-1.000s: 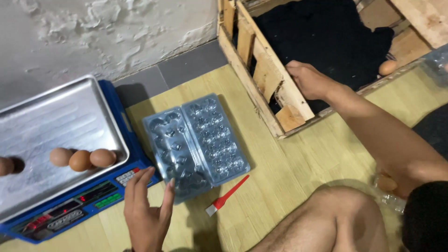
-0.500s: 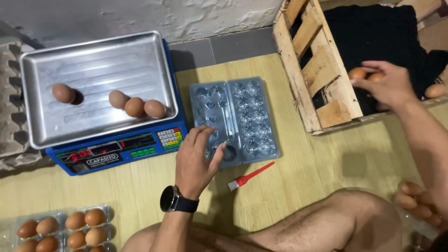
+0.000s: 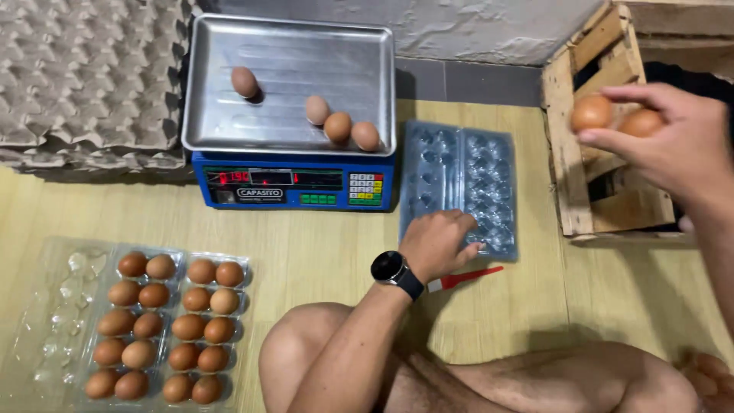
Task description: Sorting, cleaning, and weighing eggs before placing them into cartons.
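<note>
**Two brown eggs in the right hand, left hand on the empty tray**

Two brown eggs sit in the right hand, which is raised above the edge of the slatted wooden crate at the right; thumb and fingers curl around both, one egg at the fingertips and the other tucked deeper toward the palm. The left hand, with a black round wristwatch on its wrist, rests loosely curled, knuckles up, on the near edge of the open clear plastic egg carton, whose cups are empty; it grips nothing that can be seen. That carton lies on the pale wooden floor between the crate and the blue electronic scale. A small red-handled brush lies on the floor just beside the left hand.

Four more brown eggs lie on the scale's shiny steel pan: one alone toward the left, three in a close row near the front right corner. Grey pulp egg trays are stacked left of the scale. At the lower left, a second clear plastic carton lies open, its right part filled with brown eggs and its left flap bare. The person's bare knees fill the bottom of the view.
</note>
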